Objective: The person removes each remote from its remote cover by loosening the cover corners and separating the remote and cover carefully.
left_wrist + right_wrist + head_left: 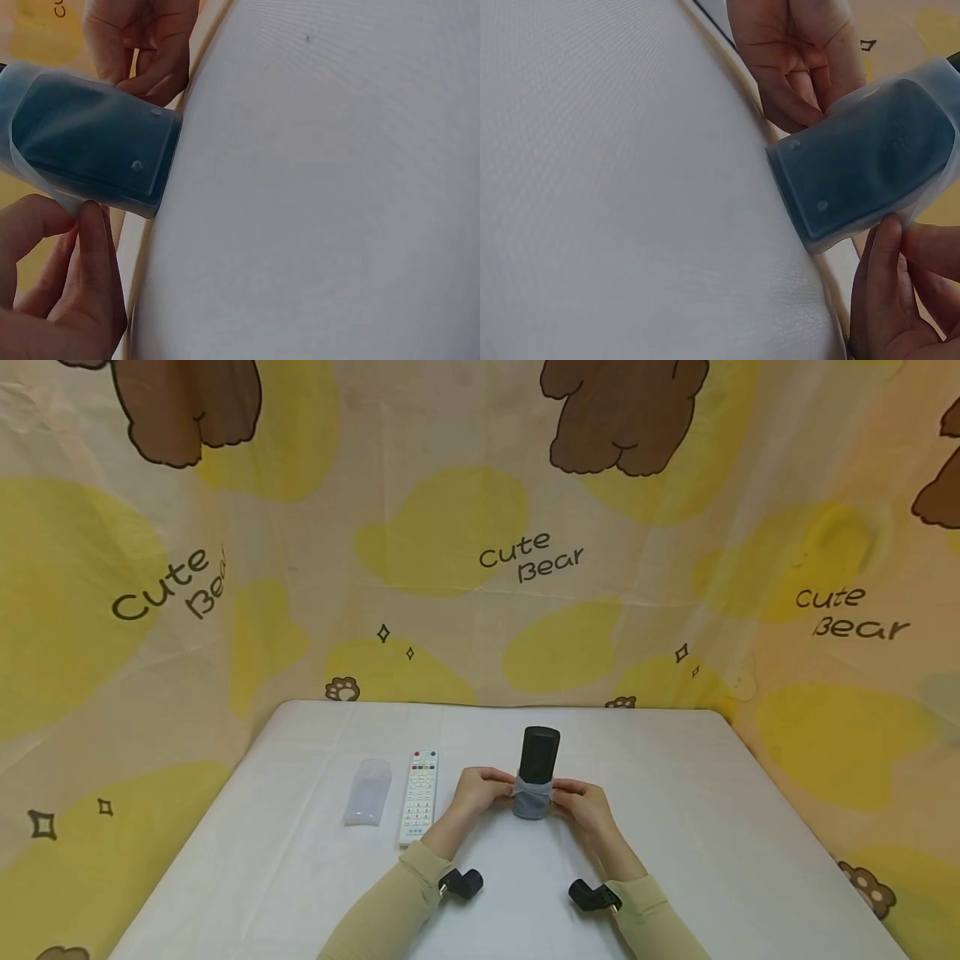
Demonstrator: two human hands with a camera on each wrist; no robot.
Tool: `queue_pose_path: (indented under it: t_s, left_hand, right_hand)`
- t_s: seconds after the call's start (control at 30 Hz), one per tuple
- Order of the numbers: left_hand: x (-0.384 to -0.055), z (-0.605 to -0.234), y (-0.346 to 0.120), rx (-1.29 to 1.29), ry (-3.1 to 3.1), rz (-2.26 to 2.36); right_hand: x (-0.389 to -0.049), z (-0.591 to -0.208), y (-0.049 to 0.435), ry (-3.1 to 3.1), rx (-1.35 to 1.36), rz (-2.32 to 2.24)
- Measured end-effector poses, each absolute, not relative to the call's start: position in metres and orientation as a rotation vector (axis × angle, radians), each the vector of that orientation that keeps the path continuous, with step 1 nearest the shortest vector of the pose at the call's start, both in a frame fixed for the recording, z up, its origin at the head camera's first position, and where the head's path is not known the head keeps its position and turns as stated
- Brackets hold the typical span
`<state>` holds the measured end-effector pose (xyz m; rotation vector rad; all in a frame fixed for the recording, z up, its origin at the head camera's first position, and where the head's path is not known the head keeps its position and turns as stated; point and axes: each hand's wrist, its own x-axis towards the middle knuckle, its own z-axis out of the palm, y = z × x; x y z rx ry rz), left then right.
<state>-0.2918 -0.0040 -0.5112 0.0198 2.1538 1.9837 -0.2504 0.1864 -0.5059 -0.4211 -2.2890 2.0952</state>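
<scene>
A black remote control stands upright on the table, its lower part inside a translucent silicone cover. The cover's top edge is folded outward around the remote, and small round bumps show near its bottom end in both wrist views. My left hand pinches the folded edge on the left side between thumb and fingers. From the other side, my right hand pinches the same edge; in the right wrist view its thumb and fingertips meet at the cover's rim.
A white remote control with several rows of buttons lies left of my left hand. Beside it, farther left, lies another translucent cover, flat on the white table. A patterned cloth hangs behind the table and along both sides.
</scene>
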Motion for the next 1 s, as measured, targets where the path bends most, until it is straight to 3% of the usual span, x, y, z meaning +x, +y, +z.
queue_pose_path:
  t_s: [1.0]
  left_hand:
    - [-0.2951, -0.5154, -0.0053, 0.116, 2.282, 1.856]
  right_hand:
    - [-0.2554, -0.5156, 0.1861, -2.485, -0.379, 1.747]
